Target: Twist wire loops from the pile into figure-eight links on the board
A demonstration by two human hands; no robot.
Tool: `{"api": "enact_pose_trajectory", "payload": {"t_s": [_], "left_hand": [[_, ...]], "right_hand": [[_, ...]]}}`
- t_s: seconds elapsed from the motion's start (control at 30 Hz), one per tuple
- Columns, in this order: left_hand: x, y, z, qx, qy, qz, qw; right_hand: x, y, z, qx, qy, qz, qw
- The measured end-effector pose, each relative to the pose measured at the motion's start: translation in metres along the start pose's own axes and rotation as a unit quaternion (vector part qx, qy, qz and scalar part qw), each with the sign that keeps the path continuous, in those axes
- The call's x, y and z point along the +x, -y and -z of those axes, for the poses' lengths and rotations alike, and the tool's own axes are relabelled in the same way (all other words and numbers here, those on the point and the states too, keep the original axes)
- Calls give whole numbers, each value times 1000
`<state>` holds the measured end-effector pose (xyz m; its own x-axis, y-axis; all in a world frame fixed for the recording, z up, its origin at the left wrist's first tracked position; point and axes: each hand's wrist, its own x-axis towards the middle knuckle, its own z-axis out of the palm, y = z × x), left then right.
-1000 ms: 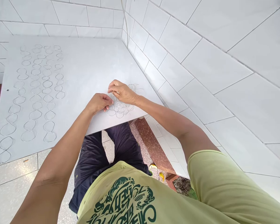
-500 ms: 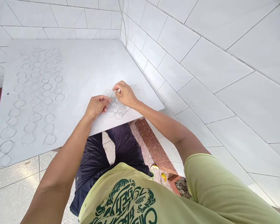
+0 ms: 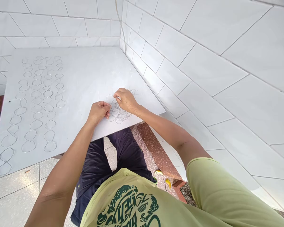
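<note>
Head view, the only one I have on my monitor. The left hand (image 3: 98,112) sits just short of 9 o'clock of the picture's centre, thumb and forefinger pinched together, by my judgement on a thin loop (image 3: 108,95). The right hand (image 3: 127,101) lies between 2 and 3 o'clock of it, fingertips drawn together at the same loop; whether they grip it I cannot tell, the wire being too fine and the knuckles in the way.

The pile (image 3: 119,116) rests on the board (image 3: 85,78), at 3 o'clock of the left hand and partly under the right. I note the following risks.

First, snagging: the wires overlap in a tangle, so a sharp pull could drag neighbours along or bend a loop out of shape.

Second, loss: the pile lies near the board's edge at 6 o'clock, and a dragged wire could slip over it towards the trousers (image 3: 127,148).

Third, disturbance: four rows (image 3: 47,97) of linked loops lie flat at 9 o'clock, well apart from the pile; a low left forearm could brush the nearest and skew it.

Fourth, I judge stray wire ends could prick fingertips.
</note>
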<state>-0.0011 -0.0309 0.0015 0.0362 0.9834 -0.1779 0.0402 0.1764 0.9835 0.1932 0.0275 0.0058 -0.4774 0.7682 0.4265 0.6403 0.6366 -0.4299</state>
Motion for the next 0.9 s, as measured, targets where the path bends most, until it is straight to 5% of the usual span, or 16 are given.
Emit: {"api": "enact_pose_trajectory", "payload": {"t_s": [0.33, 0.53, 0.9], "left_hand": [[-10, -4, -7, -54, 5, 21, 998], [-11, -4, 0, -103, 57, 20, 993], [-14, -5, 0, -125, 39, 34, 991]], "right_hand": [[1, 5, 6, -32, 39, 30, 998], [2, -2, 9, 7, 43, 69, 997], [0, -6, 10, 14, 32, 86, 996]]}}
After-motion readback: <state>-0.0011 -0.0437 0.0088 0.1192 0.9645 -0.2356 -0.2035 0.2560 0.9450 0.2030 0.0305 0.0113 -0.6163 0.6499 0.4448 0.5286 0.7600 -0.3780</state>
